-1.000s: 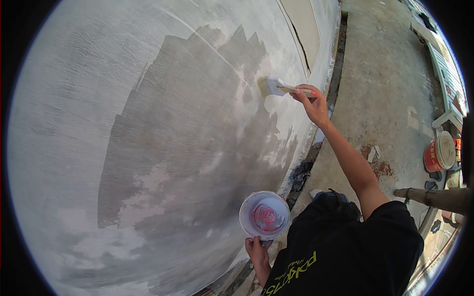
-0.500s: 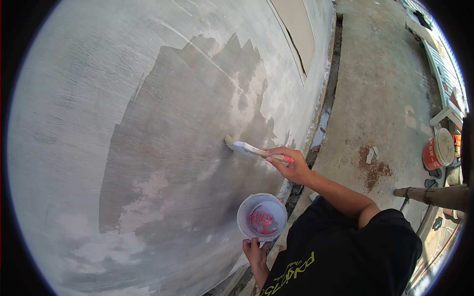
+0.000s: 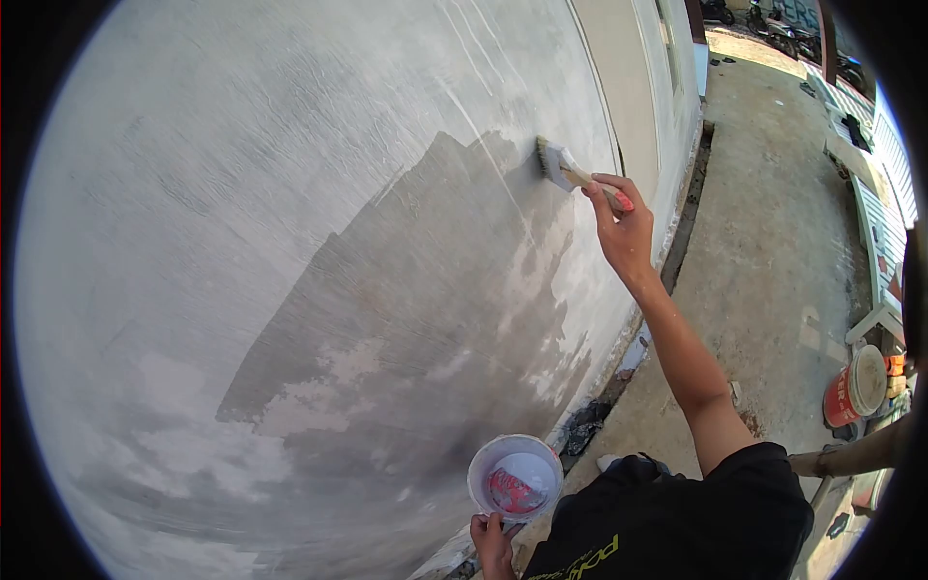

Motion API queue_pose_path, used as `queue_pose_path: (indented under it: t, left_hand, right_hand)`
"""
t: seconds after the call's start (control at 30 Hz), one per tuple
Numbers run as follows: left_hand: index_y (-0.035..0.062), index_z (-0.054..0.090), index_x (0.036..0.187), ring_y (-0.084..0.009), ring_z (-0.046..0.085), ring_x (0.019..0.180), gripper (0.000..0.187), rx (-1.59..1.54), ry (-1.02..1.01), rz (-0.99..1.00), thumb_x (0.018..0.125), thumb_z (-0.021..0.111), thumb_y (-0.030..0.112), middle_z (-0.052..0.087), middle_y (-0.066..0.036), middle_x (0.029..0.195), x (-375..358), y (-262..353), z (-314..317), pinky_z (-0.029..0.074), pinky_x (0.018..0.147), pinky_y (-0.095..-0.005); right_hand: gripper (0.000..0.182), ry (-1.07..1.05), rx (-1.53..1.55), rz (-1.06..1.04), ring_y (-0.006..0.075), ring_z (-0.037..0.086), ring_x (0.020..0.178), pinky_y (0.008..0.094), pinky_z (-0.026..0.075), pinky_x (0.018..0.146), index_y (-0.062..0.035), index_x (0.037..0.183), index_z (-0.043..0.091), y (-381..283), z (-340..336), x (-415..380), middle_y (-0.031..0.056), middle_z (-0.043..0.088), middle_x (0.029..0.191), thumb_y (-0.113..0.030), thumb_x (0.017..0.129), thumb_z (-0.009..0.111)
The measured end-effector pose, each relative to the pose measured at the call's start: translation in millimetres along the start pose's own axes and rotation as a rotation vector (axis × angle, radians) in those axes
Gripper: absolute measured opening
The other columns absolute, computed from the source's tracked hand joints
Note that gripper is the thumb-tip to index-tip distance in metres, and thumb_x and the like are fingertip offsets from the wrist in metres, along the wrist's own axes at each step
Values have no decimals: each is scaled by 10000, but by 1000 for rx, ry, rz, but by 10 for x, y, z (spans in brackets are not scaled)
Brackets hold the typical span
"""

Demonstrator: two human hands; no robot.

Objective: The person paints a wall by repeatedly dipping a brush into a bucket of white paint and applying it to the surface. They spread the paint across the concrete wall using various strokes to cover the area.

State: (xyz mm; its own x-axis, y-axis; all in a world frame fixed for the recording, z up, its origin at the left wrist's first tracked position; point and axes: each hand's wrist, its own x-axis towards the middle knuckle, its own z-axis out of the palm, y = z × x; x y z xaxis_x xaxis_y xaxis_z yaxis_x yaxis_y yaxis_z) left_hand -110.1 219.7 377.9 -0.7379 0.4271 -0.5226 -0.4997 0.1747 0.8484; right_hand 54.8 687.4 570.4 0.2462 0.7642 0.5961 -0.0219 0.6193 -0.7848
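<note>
My right hand point(image 3: 626, 227) grips a flat paintbrush point(image 3: 570, 171) by its red-tipped handle. The bristles are at the grey wall point(image 3: 329, 135), near the upper edge of a large darker, wet-looking patch point(image 3: 416, 261). Low down, close to the wall, my left hand point(image 3: 494, 541) is closed on the rim of a white plastic bucket point(image 3: 478, 478). Whitish liquid lies inside it, with a pink-red and grey patch showing at the bottom.
A beige panel point(image 3: 633, 77) is set in the wall past the brush. A narrow gutter point(image 3: 688, 208) runs along the wall's foot beside a concrete walkway point(image 3: 754, 193). To the right stand a lidded red-and-white bucket point(image 3: 849, 391), a wooden pole point(image 3: 841, 456) and white slatted furniture point(image 3: 875, 232).
My right hand has moved the brush up and farther along the wall, with the arm now stretched out. The left hand still holds the bucket. The view has turned, showing more of the far walkway.
</note>
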Motion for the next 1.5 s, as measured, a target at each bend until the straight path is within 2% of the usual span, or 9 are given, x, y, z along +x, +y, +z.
queue_pose_path:
  t: [0.17, 0.37, 0.47, 0.57, 0.87, 1.07, 1.17, 1.3, 1.5]
  left_hand:
    - [48, 415, 909, -237, 577, 876, 155, 4, -18, -19, 870, 562, 13, 525, -127, 942, 25, -17, -117, 581, 773, -614]
    - [49, 416, 919, -242, 592, 889, 154, 5, -76, -12, 870, 558, 12, 530, -124, 950, 41, 45, -158, 580, 772, -612]
    - [51, 422, 917, -242, 602, 870, 171, -23, -93, 10, 863, 579, 9, 528, -112, 952, 303, -229, -454, 599, 741, -580]
    - [81, 471, 832, -128, 448, 705, 226, 126, -21, 150, 905, 674, 148, 473, -14, 760, 191, -248, -443, 484, 593, -323]
    - [111, 456, 814, -120, 430, 690, 266, 108, -30, 117, 888, 702, 183, 434, 5, 753, 310, -422, -689, 463, 580, -306]
    - [95, 454, 827, -128, 403, 729, 313, 217, -70, 280, 857, 744, 208, 428, -2, 797, 125, -250, -608, 467, 530, -311]
    - [88, 453, 837, -144, 435, 736, 323, 143, -65, 266, 847, 756, 198, 439, -23, 836, 320, -491, -687, 504, 542, -330]
    - [110, 437, 881, -168, 492, 765, 341, -21, -89, 158, 827, 770, 159, 451, -35, 859, 511, -830, -839, 556, 583, -362]
    - [128, 424, 873, -157, 504, 734, 325, 13, -75, 86, 834, 745, 112, 459, -24, 848, 104, -564, -956, 554, 600, -359]
  right_hand:
    - [196, -166, 78, -481, 181, 712, 749, 265, 547, 634, -13, 1038, 645, -892, 328, -708, 166, 717, 1029, -63, 864, 720]
    - [167, -615, 490, -200, 190, 712, 900, 279, 563, 737, -4, 1051, 634, -1476, 382, -754, 116, 710, 967, -69, 903, 677]
    - [159, -590, 556, -22, 211, 702, 914, 292, 565, 782, 5, 1062, 621, -1427, 414, -356, 107, 683, 953, -100, 943, 631]
    - [235, -321, 507, -91, 251, 703, 886, 322, 583, 833, 74, 1067, 576, -1195, 300, 230, 160, 661, 966, -133, 962, 609]
    - [145, 29, -119, -417, 222, 732, 762, 286, 548, 660, -37, 1014, 643, -1352, 469, 345, 134, 712, 788, -156, 931, 646]
    - [137, -123, 107, -880, 199, 599, 528, 287, 433, 469, -43, 928, 650, -2382, 884, -813, 77, 668, 716, -56, 822, 737]
    - [130, -251, 313, -812, 191, 620, 553, 277, 461, 493, -41, 936, 654, -2596, 952, -980, 89, 679, 750, -62, 834, 733]
    - [179, -394, 615, -274, 225, 713, 851, 295, 576, 762, 60, 1036, 593, -2486, 863, -620, 140, 686, 917, -94, 948, 620]
    - [189, 20, 152, -337, 184, 717, 803, 245, 525, 682, 6, 1037, 626, -2181, 684, -163, 119, 705, 829, -166, 960, 619]
